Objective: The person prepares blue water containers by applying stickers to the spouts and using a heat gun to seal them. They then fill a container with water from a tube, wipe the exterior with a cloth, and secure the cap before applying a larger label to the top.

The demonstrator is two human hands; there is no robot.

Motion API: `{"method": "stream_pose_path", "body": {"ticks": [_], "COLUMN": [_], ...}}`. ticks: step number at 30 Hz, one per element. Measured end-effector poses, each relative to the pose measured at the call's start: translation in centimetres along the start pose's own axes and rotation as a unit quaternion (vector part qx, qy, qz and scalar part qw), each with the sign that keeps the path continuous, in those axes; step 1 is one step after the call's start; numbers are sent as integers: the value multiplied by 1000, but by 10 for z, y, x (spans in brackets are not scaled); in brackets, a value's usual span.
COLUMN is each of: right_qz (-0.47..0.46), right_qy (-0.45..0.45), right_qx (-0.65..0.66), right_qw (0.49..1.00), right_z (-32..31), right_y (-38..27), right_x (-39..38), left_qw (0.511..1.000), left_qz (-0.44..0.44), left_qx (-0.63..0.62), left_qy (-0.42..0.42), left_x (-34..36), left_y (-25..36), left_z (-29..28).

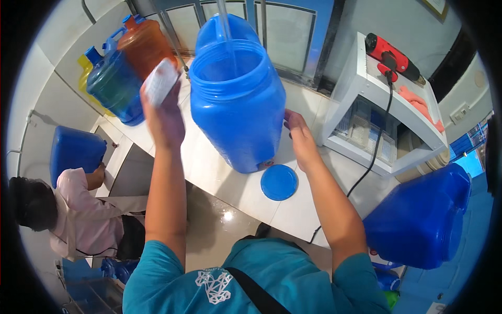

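A big blue water container [238, 115] stands uncapped on the white tiled counter. A clear stream or tube comes down into its wide round mouth; I cannot tell which. Raised at the container's left, my left hand [167, 118] grips a white rectangular thing [161, 82], blurred, with faint printing. My right hand [299, 131] is beside the container's right side, fingers extended and partly tucked behind its edge; contact is unclear. The round blue lid [278, 182] lies flat on the counter, in front of the container's base.
Blue [115, 86] and orange [146, 47] bottles stand back left. A person [97, 209] at the left touches another blue container [76, 152]. Rightward, a white cabinet [353, 94] bears a red heat gun [392, 55], its black cord [379, 141] crossing the counter. A large blue container [418, 220] stands near right.
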State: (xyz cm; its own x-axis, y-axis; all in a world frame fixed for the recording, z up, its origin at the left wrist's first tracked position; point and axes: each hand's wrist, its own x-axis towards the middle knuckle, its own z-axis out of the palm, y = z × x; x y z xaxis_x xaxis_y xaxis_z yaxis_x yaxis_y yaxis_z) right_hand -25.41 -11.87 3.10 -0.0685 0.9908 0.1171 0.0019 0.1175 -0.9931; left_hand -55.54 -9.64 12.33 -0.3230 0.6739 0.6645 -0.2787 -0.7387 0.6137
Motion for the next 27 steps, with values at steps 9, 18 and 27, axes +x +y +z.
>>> {"method": "stream_pose_path", "body": {"ticks": [9, 18, 27], "right_qz": [-43, 200, 125], "right_qy": [23, 37, -190], "right_qx": [246, 297, 339], "right_qw": [968, 933, 913], "right_z": [47, 47, 35], "right_y": [48, -6, 32], "right_x": [28, 43, 173], "left_qw": [998, 996, 996], "left_qz": [-42, -52, -81], "left_qx": [32, 50, -22], "left_qy": [-18, 45, 38], "left_x": [19, 13, 17], "left_y": [-22, -18, -26], "left_z": [43, 29, 49]}}
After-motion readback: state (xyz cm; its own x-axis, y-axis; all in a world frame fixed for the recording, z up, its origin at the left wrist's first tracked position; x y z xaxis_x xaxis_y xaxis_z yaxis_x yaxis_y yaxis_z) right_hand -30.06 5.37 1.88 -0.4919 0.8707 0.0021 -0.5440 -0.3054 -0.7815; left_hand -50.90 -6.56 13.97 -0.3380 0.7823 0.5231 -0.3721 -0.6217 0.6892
